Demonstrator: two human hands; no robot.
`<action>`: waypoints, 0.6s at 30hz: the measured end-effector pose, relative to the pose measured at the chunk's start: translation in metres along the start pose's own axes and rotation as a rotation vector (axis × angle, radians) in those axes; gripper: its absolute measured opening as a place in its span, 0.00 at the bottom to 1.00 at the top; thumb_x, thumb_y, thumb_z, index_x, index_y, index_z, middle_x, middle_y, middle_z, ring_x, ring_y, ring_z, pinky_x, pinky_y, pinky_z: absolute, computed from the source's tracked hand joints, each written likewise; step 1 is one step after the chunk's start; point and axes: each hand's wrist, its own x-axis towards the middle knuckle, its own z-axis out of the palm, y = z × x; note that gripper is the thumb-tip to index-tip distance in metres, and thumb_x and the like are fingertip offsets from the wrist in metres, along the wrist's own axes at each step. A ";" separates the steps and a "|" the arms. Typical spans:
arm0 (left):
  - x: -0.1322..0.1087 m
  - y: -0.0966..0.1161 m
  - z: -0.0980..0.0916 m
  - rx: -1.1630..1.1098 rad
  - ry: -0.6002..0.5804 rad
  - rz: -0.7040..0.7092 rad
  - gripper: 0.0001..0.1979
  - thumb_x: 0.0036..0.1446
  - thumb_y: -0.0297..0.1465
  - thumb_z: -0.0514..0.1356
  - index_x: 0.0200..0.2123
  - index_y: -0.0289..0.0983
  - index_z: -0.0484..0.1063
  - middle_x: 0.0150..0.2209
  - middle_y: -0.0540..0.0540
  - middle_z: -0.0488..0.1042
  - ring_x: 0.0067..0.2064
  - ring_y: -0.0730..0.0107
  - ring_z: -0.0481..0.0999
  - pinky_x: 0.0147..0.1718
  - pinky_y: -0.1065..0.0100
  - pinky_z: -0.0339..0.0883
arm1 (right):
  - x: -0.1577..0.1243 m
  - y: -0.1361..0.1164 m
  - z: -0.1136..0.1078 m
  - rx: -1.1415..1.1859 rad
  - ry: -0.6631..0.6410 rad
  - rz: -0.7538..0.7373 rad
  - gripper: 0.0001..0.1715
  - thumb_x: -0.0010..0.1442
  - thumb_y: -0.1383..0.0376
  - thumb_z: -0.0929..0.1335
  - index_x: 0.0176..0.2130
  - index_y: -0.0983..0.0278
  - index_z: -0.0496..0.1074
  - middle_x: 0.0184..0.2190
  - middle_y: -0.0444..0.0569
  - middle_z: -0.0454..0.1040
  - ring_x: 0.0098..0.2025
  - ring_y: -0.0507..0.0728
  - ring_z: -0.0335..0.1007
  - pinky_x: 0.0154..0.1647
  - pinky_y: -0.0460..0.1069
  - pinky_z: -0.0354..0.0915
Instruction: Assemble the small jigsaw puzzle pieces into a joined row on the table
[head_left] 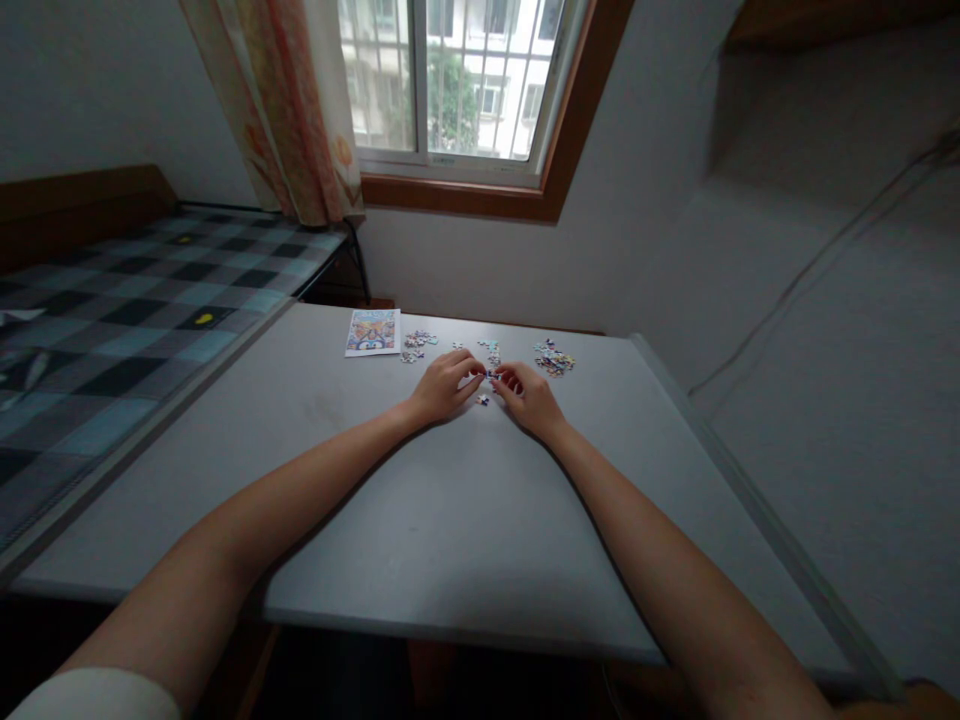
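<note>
My left hand [448,386] and my right hand [529,398] meet over the far half of the white table, their fingertips pinched. Small jigsaw puzzle pieces [491,374] show between the two sets of fingers, and both hands grip there; the exact joint is too small to make out. Just beyond my fingers lies a partly joined strip of puzzle [493,350], partly hidden by my right hand. A loose puzzle piece [482,400] rests on the near side, below my fingertips.
A pile of puzzle pieces [555,360] lies to the right, with a smaller group of pieces [418,342] to the left. Beside that group is a printed picture sheet [373,333]. The table [420,540] borders a wall at right and a checked bed [150,300] at left.
</note>
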 end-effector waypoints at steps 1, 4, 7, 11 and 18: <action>0.000 0.000 0.000 -0.002 0.003 0.002 0.06 0.63 0.30 0.56 0.36 0.36 0.71 0.33 0.47 0.71 0.35 0.69 0.70 0.38 0.66 0.64 | 0.000 0.000 0.000 -0.001 -0.001 0.003 0.12 0.62 0.57 0.66 0.42 0.62 0.69 0.30 0.46 0.72 0.28 0.52 0.66 0.33 0.48 0.64; 0.000 -0.001 0.000 0.008 -0.003 0.004 0.06 0.63 0.30 0.56 0.36 0.36 0.72 0.33 0.47 0.71 0.35 0.69 0.70 0.37 0.66 0.64 | -0.001 0.002 0.001 -0.009 0.001 0.021 0.13 0.61 0.58 0.67 0.43 0.62 0.69 0.30 0.46 0.72 0.28 0.52 0.66 0.32 0.48 0.63; 0.000 -0.001 0.000 0.021 -0.025 0.003 0.07 0.63 0.31 0.56 0.36 0.36 0.72 0.34 0.47 0.72 0.34 0.70 0.70 0.37 0.66 0.64 | -0.001 0.002 0.001 -0.019 0.005 0.030 0.15 0.59 0.58 0.68 0.45 0.62 0.68 0.31 0.46 0.72 0.28 0.52 0.67 0.32 0.48 0.63; 0.000 0.000 0.000 0.054 -0.057 0.007 0.07 0.63 0.31 0.56 0.36 0.37 0.73 0.34 0.46 0.73 0.34 0.70 0.71 0.37 0.66 0.64 | -0.001 0.002 0.001 -0.040 -0.019 -0.012 0.11 0.60 0.60 0.68 0.42 0.61 0.70 0.31 0.45 0.71 0.29 0.52 0.66 0.32 0.48 0.63; 0.000 0.000 0.000 0.050 -0.057 0.030 0.07 0.63 0.31 0.56 0.36 0.36 0.73 0.33 0.46 0.73 0.34 0.70 0.70 0.36 0.67 0.64 | 0.000 0.002 0.001 -0.043 -0.030 -0.053 0.07 0.61 0.61 0.68 0.39 0.62 0.70 0.31 0.45 0.69 0.28 0.51 0.65 0.32 0.48 0.62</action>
